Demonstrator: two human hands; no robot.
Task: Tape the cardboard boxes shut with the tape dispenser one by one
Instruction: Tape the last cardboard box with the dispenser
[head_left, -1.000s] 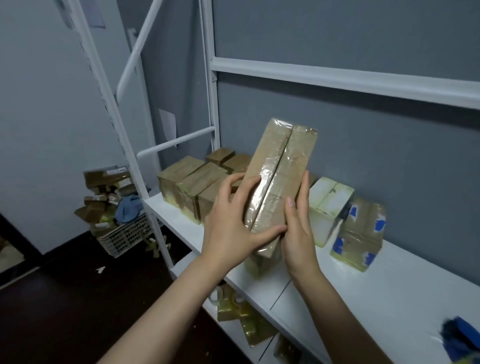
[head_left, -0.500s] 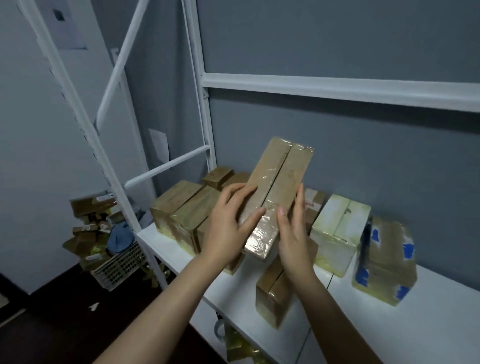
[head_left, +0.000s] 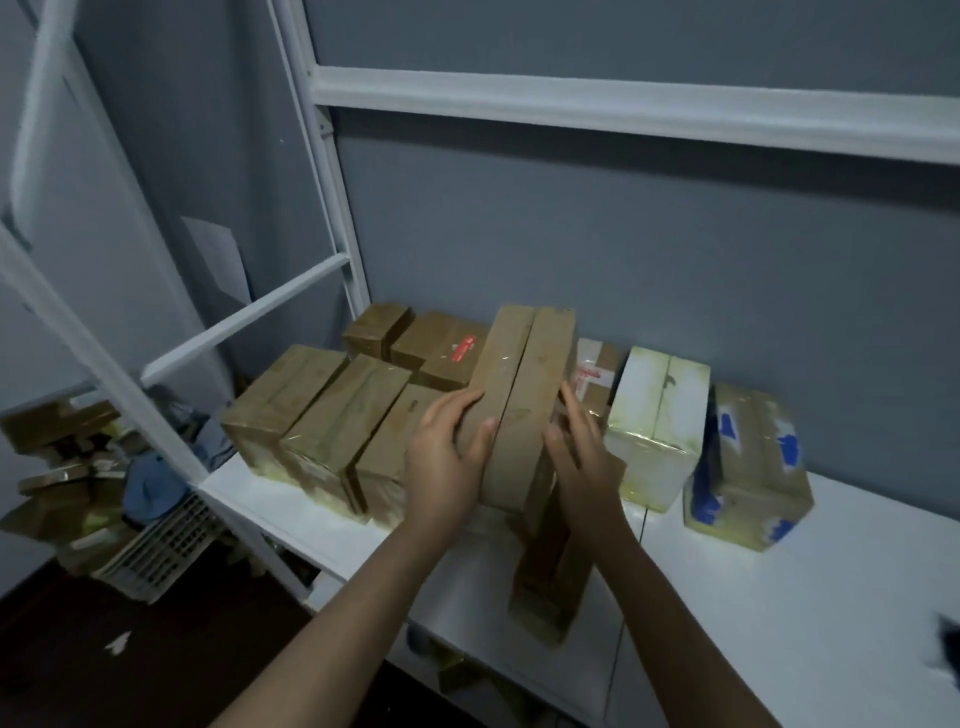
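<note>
The box (head_left: 524, 400), brown and glossy with tape, is held tilted just left of the white box (head_left: 657, 426), raised off the worktop (head_left: 779, 597). The left hand (head_left: 447, 457) grips its left edge, thumb on top. The right hand (head_left: 582, 457) presses straight-fingered against its right side. It looks light and stiff but slick, so it is best held by the long edges.
</note>
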